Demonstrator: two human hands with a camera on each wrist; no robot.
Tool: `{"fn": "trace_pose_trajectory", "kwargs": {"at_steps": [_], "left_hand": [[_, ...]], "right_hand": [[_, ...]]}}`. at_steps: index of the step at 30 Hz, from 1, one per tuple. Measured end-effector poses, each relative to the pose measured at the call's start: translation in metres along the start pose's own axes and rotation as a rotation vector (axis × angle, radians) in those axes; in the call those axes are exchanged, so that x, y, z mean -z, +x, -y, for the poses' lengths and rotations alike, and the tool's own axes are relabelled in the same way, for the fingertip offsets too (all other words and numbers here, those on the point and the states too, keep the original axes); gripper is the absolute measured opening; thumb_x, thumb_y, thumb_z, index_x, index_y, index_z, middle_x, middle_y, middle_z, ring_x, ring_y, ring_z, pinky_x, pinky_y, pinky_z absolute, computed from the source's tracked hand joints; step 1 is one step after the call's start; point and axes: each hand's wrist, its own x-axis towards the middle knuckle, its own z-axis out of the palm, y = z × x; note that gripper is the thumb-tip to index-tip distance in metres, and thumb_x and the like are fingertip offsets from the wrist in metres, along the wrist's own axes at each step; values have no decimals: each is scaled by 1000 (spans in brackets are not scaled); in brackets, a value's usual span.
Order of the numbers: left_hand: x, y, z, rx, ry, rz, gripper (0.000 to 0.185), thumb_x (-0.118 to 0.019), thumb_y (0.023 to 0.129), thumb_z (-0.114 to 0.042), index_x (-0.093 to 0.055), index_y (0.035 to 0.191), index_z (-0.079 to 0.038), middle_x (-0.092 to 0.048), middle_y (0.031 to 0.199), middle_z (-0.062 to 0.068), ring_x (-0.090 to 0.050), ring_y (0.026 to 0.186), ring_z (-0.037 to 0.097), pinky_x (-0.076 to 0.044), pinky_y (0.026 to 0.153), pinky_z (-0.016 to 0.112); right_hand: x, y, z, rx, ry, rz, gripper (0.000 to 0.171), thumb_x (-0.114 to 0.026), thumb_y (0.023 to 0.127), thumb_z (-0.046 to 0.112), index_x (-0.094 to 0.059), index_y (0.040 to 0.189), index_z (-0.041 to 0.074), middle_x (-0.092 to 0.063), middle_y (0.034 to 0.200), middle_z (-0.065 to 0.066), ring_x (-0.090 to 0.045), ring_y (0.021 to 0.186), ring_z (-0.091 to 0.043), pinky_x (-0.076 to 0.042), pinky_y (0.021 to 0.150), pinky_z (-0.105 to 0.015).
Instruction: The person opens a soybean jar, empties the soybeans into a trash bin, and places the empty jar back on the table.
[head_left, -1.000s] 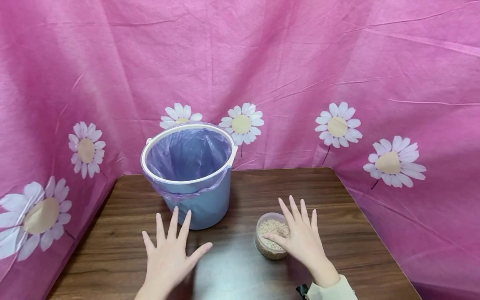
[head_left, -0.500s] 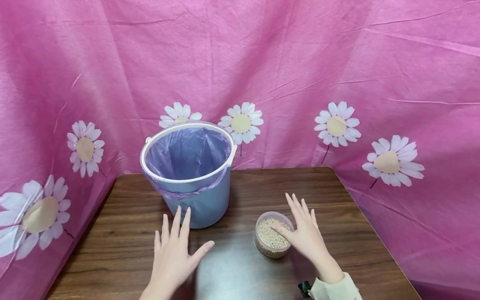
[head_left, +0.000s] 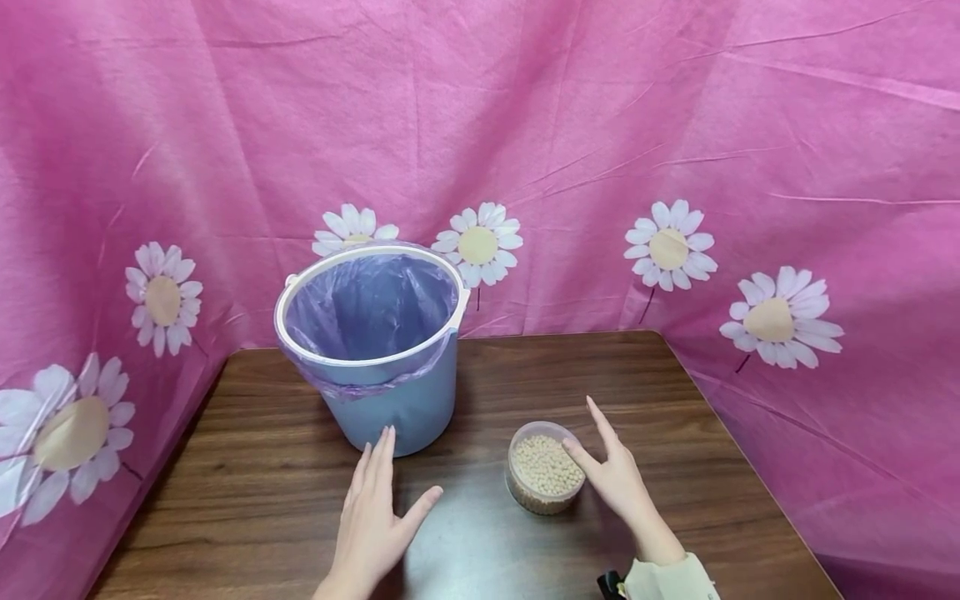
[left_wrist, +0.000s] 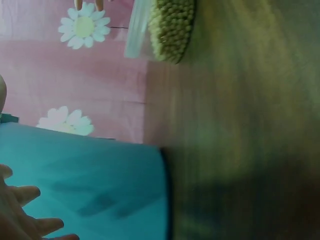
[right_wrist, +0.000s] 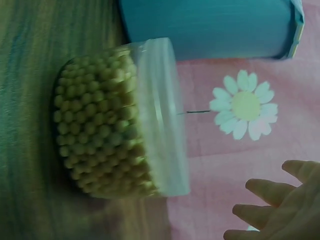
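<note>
A round clear plastic tub (head_left: 534,498) of pale dried soybeans (head_left: 549,468) stands upright without a lid, right of centre. Along its right side is my right hand (head_left: 618,490), thumb and index finger extended; the thumb tip overlaps the rim in the head view. In the right wrist view the spread fingers (right_wrist: 270,192) are apart from the tub. My left hand (head_left: 372,523), empty, points forward with its fingers close together and thumb out. It is in front of a blue bucket (head_left: 405,417), its fingertips overlapping the bucket's lower wall in the head view.
The bucket has a white rim (head_left: 367,363) and a purple bag liner (head_left: 360,308) folded over its edge. Everything stands on a brown wood-grain table (head_left: 540,383). A pink cloth (head_left: 525,100) printed with white daisies hangs behind and at both sides.
My left hand has shifted right, and its spread fingers have drawn together. My right hand has moved off the tub's top to its right side and turned edge-on.
</note>
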Motion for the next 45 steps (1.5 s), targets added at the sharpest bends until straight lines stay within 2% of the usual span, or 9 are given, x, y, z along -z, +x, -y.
{"fn": "trace_pose_trajectory", "kwargs": {"at_steps": [4, 11, 18, 25, 27, 30, 32, 38, 45], "left_hand": [[-14, -6, 0, 21, -52, 15, 93, -72, 85, -52, -28, 156, -12, -38, 157, 13, -38, 141, 43, -39, 104, 65], [-34, -17, -2, 22, -115, 63, 93, -73, 83, -53, -26, 157, -20, -42, 155, 13, -42, 138, 41, -46, 96, 65], [-53, -19, -4, 47, -207, 105, 93, -75, 83, -50, -26, 157, -23, -44, 153, 13, -43, 138, 37, -43, 103, 61], [-74, -17, -7, 78, -261, 178, 94, -74, 82, -54, -26, 157, -23, -44, 152, 13, -43, 138, 35, -44, 103, 60], [-80, -16, -8, 66, -262, 194, 93, -74, 83, -54, -28, 156, -20, -44, 152, 13, -43, 138, 35, -43, 104, 59], [-89, -14, -7, 47, -262, 208, 93, -74, 83, -53, -29, 156, -15, -43, 153, 14, -43, 138, 35, -42, 106, 58], [-95, -13, -7, 31, -270, 211, 93, -74, 83, -51, -30, 155, -12, -44, 152, 15, -44, 137, 37, -42, 106, 58], [-111, -9, -13, 11, -329, 231, 95, -76, 81, -53, -34, 151, -4, -49, 148, 15, -48, 132, 37, -42, 105, 58], [-125, -6, -29, 3, -373, 334, 97, -78, 79, -51, -32, 152, -6, -48, 149, 15, -46, 134, 36, -41, 107, 58]], "right_hand": [[-3, -1, -8, -56, 53, 7, 74, -61, 97, 37, -24, 158, 19, -33, 159, -17, -26, 147, -42, -21, 115, -67], [-15, 0, -27, -23, 131, 8, 70, -63, 97, 30, -29, 156, 12, -35, 156, -22, -26, 148, -41, -21, 117, -63], [-25, -1, -43, -29, 158, 9, 72, -67, 94, 22, -31, 154, 6, -37, 154, -26, -36, 142, -42, -30, 115, -57], [-32, -2, -54, -58, 173, 58, 82, -72, 90, 24, -27, 155, 5, -31, 158, -23, -33, 145, -35, -32, 113, -28], [-34, -2, -57, -53, 166, 74, 84, -74, 89, 24, -26, 156, 6, -31, 159, -22, -32, 145, -36, -32, 114, -31], [-37, -2, -58, -44, 149, 104, 89, -76, 86, 27, -24, 156, 8, -31, 158, -24, -31, 145, -41, -29, 116, -54], [-38, -2, -59, -50, 141, 117, 93, -78, 84, 28, -23, 157, 9, -32, 157, -26, -31, 144, -44, -28, 114, -63], [-41, -2, -62, -53, 152, 133, 105, -83, 78, 25, -17, 157, 7, -30, 156, -31, -30, 143, -48, -26, 113, -66], [-46, -3, -68, -12, 205, 170, 126, -92, 66, 18, -7, 158, 6, -21, 158, -33, -23, 145, -51, -20, 113, -69]]}}
